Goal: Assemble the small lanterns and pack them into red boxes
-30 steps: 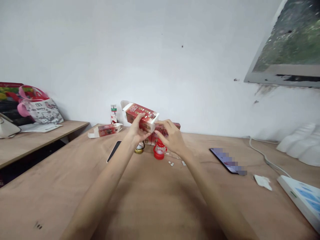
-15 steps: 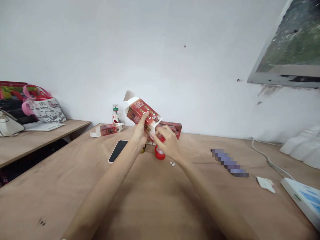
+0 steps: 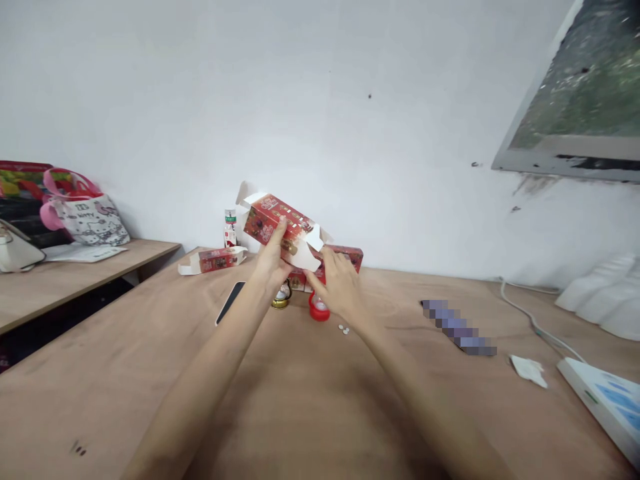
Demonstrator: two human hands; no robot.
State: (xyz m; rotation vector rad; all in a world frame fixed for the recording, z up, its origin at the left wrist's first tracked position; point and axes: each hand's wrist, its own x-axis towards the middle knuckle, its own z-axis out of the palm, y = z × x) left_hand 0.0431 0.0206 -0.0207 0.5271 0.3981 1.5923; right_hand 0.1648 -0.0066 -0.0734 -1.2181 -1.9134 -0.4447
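A red printed cardboard box (image 3: 285, 217) is tilted above the table, both ends showing white flaps that stand out. My left hand (image 3: 274, 261) is closed round its lower side, thumb on the printed face. At the right end my right hand (image 3: 341, 280) has bent fingers and thumb at the white flap (image 3: 304, 256), gripping the box's edge there. Below the hands stand a small red lantern-like ornament (image 3: 319, 308) and a gold-based one (image 3: 281, 297), both partly hidden. More red boxes (image 3: 353, 257) stand behind my right hand.
An open red box (image 3: 216, 260) lies at the left, near a small bottle (image 3: 230, 230). A phone (image 3: 229, 303) lies beside my left arm, another blurred device (image 3: 457, 328) at right. Small white discs (image 3: 344, 329), crumpled tissue (image 3: 529, 370) and a cable (image 3: 530, 319) are on the table.
The flaps at the box's right end have come open under my right hand; that end was closed before. The box tipped more steeply, then levelled a little and shifted left.
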